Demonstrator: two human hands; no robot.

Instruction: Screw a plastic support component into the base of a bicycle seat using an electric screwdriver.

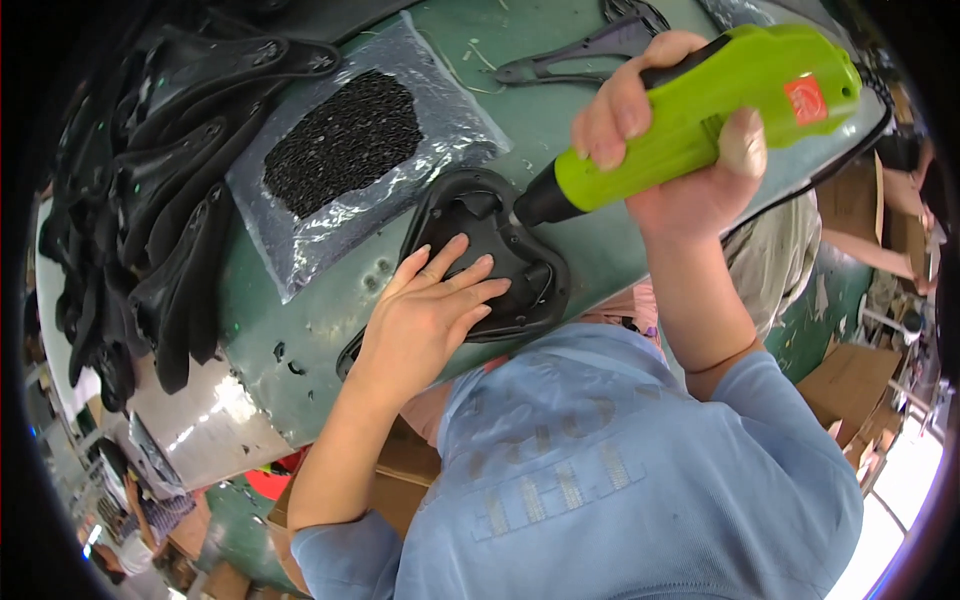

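A black bicycle saddle (496,238) lies underside up near the table's front edge. My left hand (425,310) rests on it with the fingers stretched out flat. In my right hand (695,195) is a lime-green electric screwdriver (650,150), gripped round its body. Its black nose points down and left, with the tip at the saddle's upper right edge. Whether a screw sits under the tip is too small to tell.
Behind the saddle lies a clear plastic bag (300,250) of small black screws (345,145). Black saddle parts (180,140) are heaped at the left of the green table (255,350). A slotted black piece (570,62) lies at the far side. Cardboard boxes (850,385) stand at right.
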